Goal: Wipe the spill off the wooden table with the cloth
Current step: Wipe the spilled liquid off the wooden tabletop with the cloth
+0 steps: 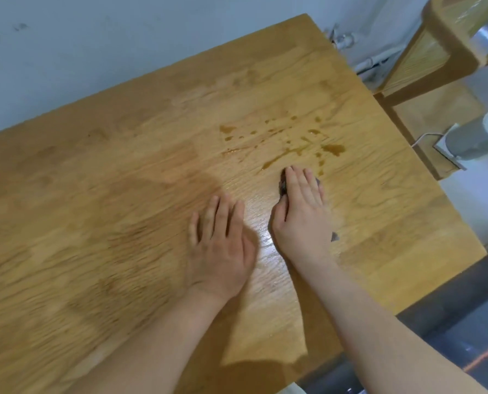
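A brown spill (282, 139) of drops and streaks lies on the wooden table (123, 180), right of its middle. My right hand (302, 206) lies flat with straight fingers on a dark grey cloth (283, 185), just below the spill. Most of the cloth is hidden under the palm; only bits show at the fingers' left side and by the wrist. My left hand (222, 245) rests flat and bare on the wood, to the left of the right hand. A wet sheen (265, 240) shows between the two hands.
A pale wall (95, 52) runs along the table's far edge. A wooden shelf unit (436, 61) stands past the right edge, with a grey device and white cable (470, 140) on it. Dark floor (450, 336) shows at the lower right.
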Demonstrator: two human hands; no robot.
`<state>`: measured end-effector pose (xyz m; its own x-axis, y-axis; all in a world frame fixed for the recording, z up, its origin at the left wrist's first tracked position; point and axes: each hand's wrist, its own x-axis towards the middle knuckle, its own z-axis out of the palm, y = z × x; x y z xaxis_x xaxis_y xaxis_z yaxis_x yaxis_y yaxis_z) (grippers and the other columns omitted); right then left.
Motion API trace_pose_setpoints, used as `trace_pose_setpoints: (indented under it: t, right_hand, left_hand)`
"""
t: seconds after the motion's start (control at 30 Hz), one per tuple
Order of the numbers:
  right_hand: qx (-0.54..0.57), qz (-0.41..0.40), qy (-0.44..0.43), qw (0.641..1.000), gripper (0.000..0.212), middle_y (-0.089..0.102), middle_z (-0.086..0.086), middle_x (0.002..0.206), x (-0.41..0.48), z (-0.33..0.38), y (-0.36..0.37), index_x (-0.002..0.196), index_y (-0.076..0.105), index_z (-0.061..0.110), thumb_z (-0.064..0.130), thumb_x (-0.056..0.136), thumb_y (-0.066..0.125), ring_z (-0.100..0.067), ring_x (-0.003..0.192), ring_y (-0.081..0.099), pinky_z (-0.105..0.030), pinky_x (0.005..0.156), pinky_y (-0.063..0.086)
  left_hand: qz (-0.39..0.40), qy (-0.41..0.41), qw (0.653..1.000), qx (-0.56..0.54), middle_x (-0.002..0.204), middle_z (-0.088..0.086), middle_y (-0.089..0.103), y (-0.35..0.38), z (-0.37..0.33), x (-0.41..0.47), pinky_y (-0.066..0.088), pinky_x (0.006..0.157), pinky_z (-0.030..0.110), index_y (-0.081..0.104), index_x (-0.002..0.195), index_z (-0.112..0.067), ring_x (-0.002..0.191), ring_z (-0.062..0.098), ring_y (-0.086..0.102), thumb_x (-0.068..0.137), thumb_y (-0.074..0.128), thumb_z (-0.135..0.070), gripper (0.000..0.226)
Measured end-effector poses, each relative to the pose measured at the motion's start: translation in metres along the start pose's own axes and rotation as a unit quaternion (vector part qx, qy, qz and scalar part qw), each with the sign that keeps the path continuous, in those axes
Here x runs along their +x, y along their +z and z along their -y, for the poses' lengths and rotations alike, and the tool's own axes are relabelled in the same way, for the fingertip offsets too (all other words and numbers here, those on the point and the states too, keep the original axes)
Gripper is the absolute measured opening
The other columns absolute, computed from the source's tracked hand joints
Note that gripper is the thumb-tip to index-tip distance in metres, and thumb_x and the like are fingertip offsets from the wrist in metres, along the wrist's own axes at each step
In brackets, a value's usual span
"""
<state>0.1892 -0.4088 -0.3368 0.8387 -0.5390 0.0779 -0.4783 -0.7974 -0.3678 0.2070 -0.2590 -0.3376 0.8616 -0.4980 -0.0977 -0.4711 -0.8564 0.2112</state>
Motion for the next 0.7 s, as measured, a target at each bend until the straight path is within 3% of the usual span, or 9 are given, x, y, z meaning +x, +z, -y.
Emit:
trace_pose_setpoints:
  t: [0.07,0.17,0.27,0.4,0.53,0.7]
  right_hand:
    - [0.005,0.006,0.012,1.0,0.054,0.043,-0.005,0.151,-0.013,0.019,0.006,0.146,0.042,0.012,0.024,0.094,0.033,-0.022,0.145,0.03,-0.04,0.12,0.021]
    - [0.016,0.064,-0.092,0.994,0.054,0.046,-0.005,0.149,-0.043,0.024,0.002,0.143,0.047,0.012,0.03,0.095,0.031,-0.023,0.143,0.034,-0.044,0.117,0.029]
    - [0.002,0.083,-0.177,0.981,0.049,0.046,-0.002,0.148,-0.047,-0.018,-0.014,0.143,0.047,0.015,0.026,0.096,0.037,-0.019,0.143,0.034,-0.04,0.118,0.026]
    - [-0.021,0.011,0.033,0.999,0.053,0.042,-0.004,0.152,-0.035,-0.066,-0.034,0.147,0.04,0.014,0.026,0.096,0.035,-0.019,0.146,0.028,-0.04,0.121,0.02]
    - [-0.029,-0.041,0.161,0.986,0.054,0.035,-0.004,0.156,-0.047,-0.033,-0.021,0.149,0.034,0.013,0.025,0.097,0.034,-0.021,0.148,0.023,-0.04,0.122,0.014]
    - [-0.009,0.011,-0.022,1.0,0.051,0.044,0.001,0.151,-0.096,0.018,0.003,0.145,0.045,0.018,0.03,0.096,0.037,-0.018,0.144,0.033,-0.036,0.119,0.018]
  left_hand:
    - [-0.006,0.0,1.0,-0.001,0.154,0.007,0.032,0.0,0.004,0.001,0.017,0.113,0.05,0.038,0.143,-0.02,0.143,0.024,0.025,0.09,0.032,-0.034,0.055]
    - [-0.004,0.003,1.0,-0.008,0.153,0.005,0.033,0.001,0.003,-0.001,0.017,0.113,0.049,0.038,0.143,-0.021,0.143,0.022,0.026,0.092,0.029,-0.035,0.053]
    - [-0.021,0.001,1.0,-0.005,0.151,0.006,0.037,-0.001,0.003,-0.001,0.02,0.113,0.049,0.043,0.14,-0.019,0.141,0.023,0.029,0.09,0.033,-0.033,0.053]
    - [-0.028,0.011,1.0,-0.006,0.151,0.007,0.036,-0.003,0.003,-0.001,0.019,0.114,0.049,0.042,0.141,-0.018,0.141,0.025,0.028,0.09,0.033,-0.032,0.053]
    - [-0.039,0.01,0.999,-0.005,0.148,0.008,0.04,-0.002,0.002,-0.001,0.024,0.11,0.05,0.047,0.136,-0.018,0.139,0.026,0.032,0.09,0.036,-0.031,0.049]
    - [-0.081,0.022,0.996,0.012,0.14,0.012,0.051,0.002,0.004,0.002,0.033,0.103,0.051,0.056,0.128,-0.015,0.132,0.029,0.043,0.085,0.047,-0.026,0.046]
